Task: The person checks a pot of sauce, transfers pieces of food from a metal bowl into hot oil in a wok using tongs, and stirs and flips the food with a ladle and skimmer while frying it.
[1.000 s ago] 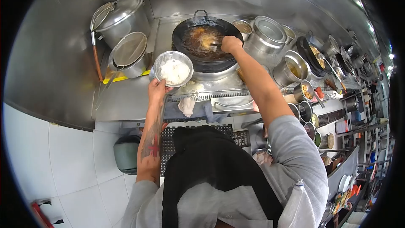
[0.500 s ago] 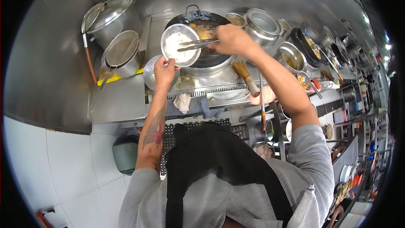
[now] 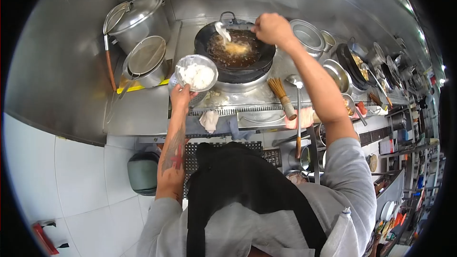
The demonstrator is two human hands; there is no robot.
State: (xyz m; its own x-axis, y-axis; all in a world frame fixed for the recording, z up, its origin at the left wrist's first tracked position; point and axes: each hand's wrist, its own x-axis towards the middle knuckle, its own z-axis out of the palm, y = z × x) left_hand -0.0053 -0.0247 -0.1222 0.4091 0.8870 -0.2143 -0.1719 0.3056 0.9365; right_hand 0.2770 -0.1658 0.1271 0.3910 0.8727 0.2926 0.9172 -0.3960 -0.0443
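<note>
My left hand (image 3: 182, 97) grips the rim of a small metal bowl (image 3: 215, 77), tilted toward me with thick white batter (image 3: 196, 75) inside. Fingers closed, my right hand (image 3: 273, 28) is above the right side of a black wok (image 3: 202, 43). It holds tongs, which are hard to make out against the dark wok. A white batter-coated piece (image 3: 222, 32) hangs at their far end, over the oil. Bubbling brown oil (image 3: 223, 57) fills the wok, with a yellowish frying piece (image 3: 237, 47) in it.
A lidded stockpot (image 3: 143, 16) and a strainer on a pot (image 3: 148, 54) stand left. On the right are a bamboo brush (image 3: 282, 99), a ladle (image 3: 298, 114), metal pots (image 3: 307, 35) and a second wok (image 3: 347, 59). Cloths (image 3: 209, 121) lie at the front edge.
My right hand has moved with the tongs from the bowl to over the wok, up and to the right. A coated white piece now hangs above the oil. The bowl is lower and away from the wok.
</note>
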